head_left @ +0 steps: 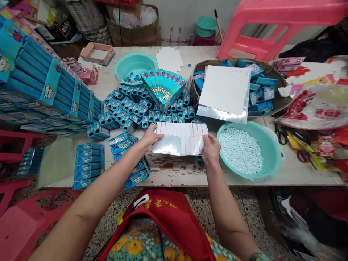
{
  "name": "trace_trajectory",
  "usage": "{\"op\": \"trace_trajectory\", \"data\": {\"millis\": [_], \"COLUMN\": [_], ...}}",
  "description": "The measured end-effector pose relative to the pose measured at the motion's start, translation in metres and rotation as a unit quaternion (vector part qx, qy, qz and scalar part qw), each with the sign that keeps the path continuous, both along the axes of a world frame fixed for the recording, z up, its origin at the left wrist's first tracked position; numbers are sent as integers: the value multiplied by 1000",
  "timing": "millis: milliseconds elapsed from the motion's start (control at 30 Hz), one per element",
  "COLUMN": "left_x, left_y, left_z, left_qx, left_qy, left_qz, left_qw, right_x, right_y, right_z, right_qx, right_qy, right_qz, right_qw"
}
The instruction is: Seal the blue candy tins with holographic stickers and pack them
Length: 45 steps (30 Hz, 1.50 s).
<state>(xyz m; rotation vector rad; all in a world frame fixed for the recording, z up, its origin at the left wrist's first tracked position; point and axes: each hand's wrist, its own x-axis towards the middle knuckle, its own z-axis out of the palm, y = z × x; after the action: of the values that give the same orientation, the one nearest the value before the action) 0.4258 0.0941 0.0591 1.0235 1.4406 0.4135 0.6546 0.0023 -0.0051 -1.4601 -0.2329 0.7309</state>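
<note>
Between my two hands, above the table's front part, is a shiny silver sheet of white rectangular stickers [190, 139], some of them gone from its lower left. My left hand [151, 138] pinches the sheet's left edge, thumb on top. At the right edge, my right hand [211, 146] grips it the same way. Just beyond the sheet stand many small blue boxes [130, 107] with round holes, packed close together. A fan of flat blue printed cartons [164, 87] rests on them. Nearer my left arm lie more blue boxes [130, 156] in a row.
A teal basin of small white pellets [240, 150] stands right of my right hand. Behind it, a carton [282, 105] of blue boxes bears more sticker sheets [224, 90]. Stacked blue boxes [46, 83] rise at left. Another teal basin [136, 59] holds blue caps. Scissors [281, 136] lie far right.
</note>
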Motion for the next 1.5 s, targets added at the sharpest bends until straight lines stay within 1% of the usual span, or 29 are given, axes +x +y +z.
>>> {"op": "trace_trajectory", "data": {"millis": [67, 133, 200, 267, 367, 467, 500, 533, 567, 600, 633, 667, 700, 733, 767, 800, 833, 867, 933, 1000, 1067, 1133, 1200, 1267, 1367, 1433, 1500], "left_x": [-2, -8, -15, -21, -28, -33, -34, -34, -34, -32, -29, -25, -21, -17, -13, -11, -11, -12, -17, -21, -19, -10, 2, 11, 16, 18, 21], "left_y": [-3, -4, -5, -4, -3, -6, -8, -10, -13, -17, -20, -23, -25, -26, -26, -24, -20, -14, 0, 14, 27, 38, 49, 60, 77, 85, 92], "left_z": [4, 9, 14, 22, 38, 60, 69, 77, 85, 93, 100, 105, 109, 111, 111, 108, 104, 99, 85, 70, 55, 40, 24, 9, -13, -26, -35], "left_qx": [35, 68, 87, 110, 166, 234, 267, 306, 347, 384, 409, 416, 409, 391, 370, 351, 337, 327, 303, 282, 300, 335, 331, 285, 216, 186, 179], "left_qy": [-45, -89, -109, -106, -63, 16, 49, 81, 111, 129, 131, 120, 100, 83, 74, 74, 82, 92, 114, 147, 170, 171, 160, 141, 99, 86, 97], "left_qz": [-12, -35, -50, -75, -133, -172, -182, -188, -190, -194, -205, -224, -248, -274, -295, -304, -302, -293, -278, -282, -301, -338, -384, -419, -427, -418, -411], "left_qw": [998, 993, 989, 985, 975, 957, 945, 930, 912, 894, 880, 873, 873, 875, 878, 882, 888, 894, 904, 905, 889, 863, 847, 851, 873, 885, 888], "right_x": [3, 7, 9, 9, 9, 14, 16, 17, 16, 13, 7, -1, -11, -21, -30, -36, -39, -38, -28, -12, 2, 10, 16, 25, 47, 62, 71], "right_y": [-5, -12, -19, -25, -33, -44, -48, -52, -55, -56, -56, -53, -48, -40, -31, -22, -12, -3, 12, 23, 34, 45, 58, 70, 85, 92, 94], "right_z": [7, 16, 28, 41, 56, 73, 81, 91, 102, 115, 127, 138, 147, 153, 155, 153, 148, 141, 124, 108, 96, 87, 79, 68, 47, 33, 24], "right_qx": [17, 20, 20, 24, 35, 19, 0, -24, -48, -67, -75, -71, -59, -45, -36, -38, -50, -69, -108, -130, -128, -118, -115, -130, -165, -197, -230], "right_qy": [4, -15, -48, -75, -87, -99, -126, -175, -249, -336, -423, -497, -553, -582, -592, -586, -572, -556, -526, -508, -487, -455, -418, -398, -398, -432, -483], "right_qz": [-9, -7, 3, 17, 34, 61, 75, 87, 91, 90, 90, 104, 137, 197, 275, 349, 403, 440, 469, 483, 513, 550, 580, 584, 567, 535, 482], "right_qw": [1000, 1000, 999, 997, 995, 993, 989, 980, 963, 935, 899, 858, 820, 788, 757, 731, 712, 702, 701, 701, 695, 690, 689, 695, 702, 699, 694]}}
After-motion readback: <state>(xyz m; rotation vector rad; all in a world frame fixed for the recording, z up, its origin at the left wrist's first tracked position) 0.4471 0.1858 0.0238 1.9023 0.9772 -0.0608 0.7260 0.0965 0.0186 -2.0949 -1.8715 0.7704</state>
